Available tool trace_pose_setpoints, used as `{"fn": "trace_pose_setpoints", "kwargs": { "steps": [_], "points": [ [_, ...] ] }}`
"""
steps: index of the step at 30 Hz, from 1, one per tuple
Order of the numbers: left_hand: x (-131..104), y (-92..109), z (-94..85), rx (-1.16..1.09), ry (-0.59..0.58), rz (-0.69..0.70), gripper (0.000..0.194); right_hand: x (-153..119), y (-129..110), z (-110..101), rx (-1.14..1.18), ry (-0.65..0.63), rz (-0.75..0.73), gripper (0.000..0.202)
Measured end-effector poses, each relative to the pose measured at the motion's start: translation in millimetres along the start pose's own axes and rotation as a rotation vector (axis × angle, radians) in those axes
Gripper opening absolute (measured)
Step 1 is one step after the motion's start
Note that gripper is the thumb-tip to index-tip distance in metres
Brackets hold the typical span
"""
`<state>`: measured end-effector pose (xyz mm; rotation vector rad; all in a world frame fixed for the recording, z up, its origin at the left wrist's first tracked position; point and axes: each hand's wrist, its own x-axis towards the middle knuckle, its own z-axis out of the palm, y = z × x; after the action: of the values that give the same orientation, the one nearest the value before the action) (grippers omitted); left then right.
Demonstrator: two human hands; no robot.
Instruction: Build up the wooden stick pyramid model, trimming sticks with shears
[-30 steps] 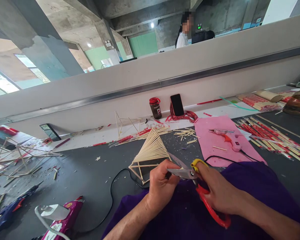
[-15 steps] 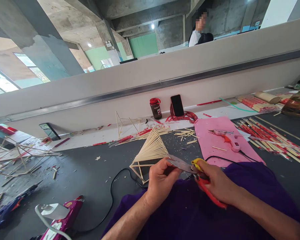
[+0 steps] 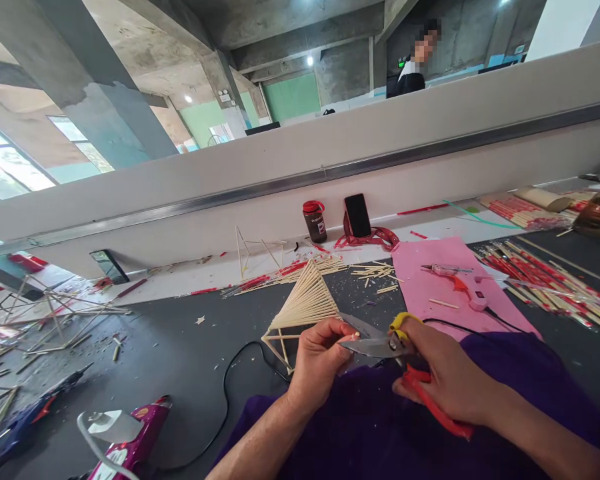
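My right hand (image 3: 447, 373) is closed around the handles of scissors (image 3: 373, 347), one yellow, one red. Their metal blades stand apart, pointing left toward my left hand (image 3: 317, 360). Thumb and forefinger of that hand pinch a small pale wooden stick (image 3: 357, 335), its tip showing between the blades; most of it is hidden by the fingers. Just behind my left hand stands a frame of wooden sticks (image 3: 307, 297), one side layered with sticks in a twisting fan.
A pink glue gun (image 3: 467, 287) lies on a pink sheet (image 3: 420, 260). Wrapped sticks (image 3: 545, 280) lie to the right, loose short sticks (image 3: 375, 271) behind. A purple glue gun (image 3: 137, 433), a blue glue gun (image 3: 37, 410) and stick frames (image 3: 55, 320) are left. A black cord (image 3: 225, 387) crosses the table.
The scissor blades have opened from nearly closed and now straddle the stick tip at my left fingers. My right hand has shifted slightly right and down. The background person has moved right.
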<state>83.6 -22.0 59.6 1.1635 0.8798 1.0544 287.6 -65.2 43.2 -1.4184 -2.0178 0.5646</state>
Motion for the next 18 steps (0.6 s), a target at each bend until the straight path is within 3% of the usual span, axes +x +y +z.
{"fn": "trace_pose_setpoints", "kwargs": {
  "steps": [8,13,18],
  "points": [
    [-3.9,4.8,4.0,0.127,0.024,0.041,0.004,-1.8,6.1,2.9,-0.014,-0.045,-0.008,0.031],
    [-4.1,8.7,3.4,0.204,0.021,0.156,0.004,0.7,2.5,1.1,-0.039,-0.100,-0.026,0.036],
    [0.3,8.7,-2.8,0.251,0.015,0.231,0.007,4.8,4.6,1.0,-0.089,-0.060,-0.022,0.042]
  ]
}}
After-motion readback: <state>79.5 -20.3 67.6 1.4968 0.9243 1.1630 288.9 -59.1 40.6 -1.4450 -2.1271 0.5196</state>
